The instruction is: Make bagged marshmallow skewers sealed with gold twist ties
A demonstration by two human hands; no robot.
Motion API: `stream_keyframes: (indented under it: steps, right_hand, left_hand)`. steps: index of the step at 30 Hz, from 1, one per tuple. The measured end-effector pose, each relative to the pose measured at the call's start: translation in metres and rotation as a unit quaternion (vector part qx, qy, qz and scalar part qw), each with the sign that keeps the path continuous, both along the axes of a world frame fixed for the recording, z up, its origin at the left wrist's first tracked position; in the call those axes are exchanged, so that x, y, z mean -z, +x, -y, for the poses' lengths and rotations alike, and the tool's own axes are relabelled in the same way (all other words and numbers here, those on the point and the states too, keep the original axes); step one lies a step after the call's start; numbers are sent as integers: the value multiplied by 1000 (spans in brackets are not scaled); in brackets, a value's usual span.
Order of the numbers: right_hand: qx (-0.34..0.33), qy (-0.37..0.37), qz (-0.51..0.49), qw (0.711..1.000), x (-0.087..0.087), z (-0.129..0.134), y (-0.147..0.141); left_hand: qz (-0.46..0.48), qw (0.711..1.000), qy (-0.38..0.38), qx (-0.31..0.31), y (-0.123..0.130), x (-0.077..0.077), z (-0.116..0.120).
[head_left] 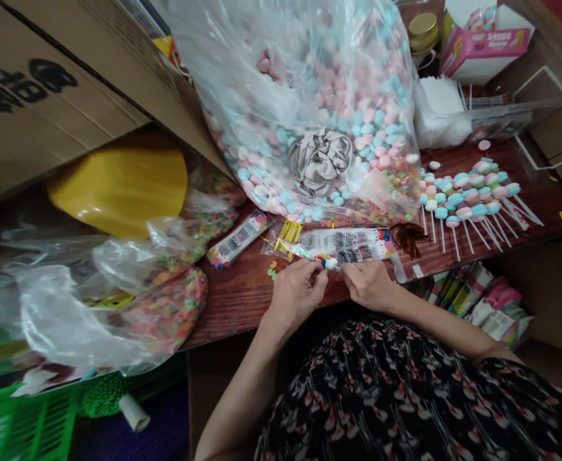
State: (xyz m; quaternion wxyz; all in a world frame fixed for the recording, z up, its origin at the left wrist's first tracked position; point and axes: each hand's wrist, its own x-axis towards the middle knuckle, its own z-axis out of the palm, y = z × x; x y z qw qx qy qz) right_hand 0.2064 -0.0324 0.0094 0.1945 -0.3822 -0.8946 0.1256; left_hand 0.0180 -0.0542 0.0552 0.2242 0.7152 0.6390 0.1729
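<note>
L hand pinches small wrapped sweet nr worktop's front edge, R hand's fingers narrow just beside it, can't tell on what; best keep grip light & wrapper taut, so prob. soft sweet isn't squashed.

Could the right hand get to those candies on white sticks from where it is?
Probably yes: the candies on sticks lie uncovered on that hand's side, with only low brown foil near the way. But the right hand looks busy at a small white item.
</note>
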Motion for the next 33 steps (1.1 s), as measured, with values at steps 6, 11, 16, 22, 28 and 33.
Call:
stream_keyframes:
  steps: [6,11,16,22,28,33]
  right_hand:
    - [-42,40,34,998,3,-3,0]
    - [-43,87,-11,995,11,-2,-2]
    - [-59,108,-37,992,19,1,-4]
    - [-86,19,18,996,19,0,-6]
    - [-85,-7,9,996,23,-5,-5]
    - [-88,107,-160,977,23,-15,4]
  left_hand:
    - [-68,996,-61,8,3,0,-1]
    - [-120,990,-68,3,6,7,1]
    - [-77,997,-26,-7,4,14,2]
    - [44,998,52,-13,3,22,3]
    - [33,997,64,21,20,28,20]
    - [-72,980,173,71,2,-11,13]
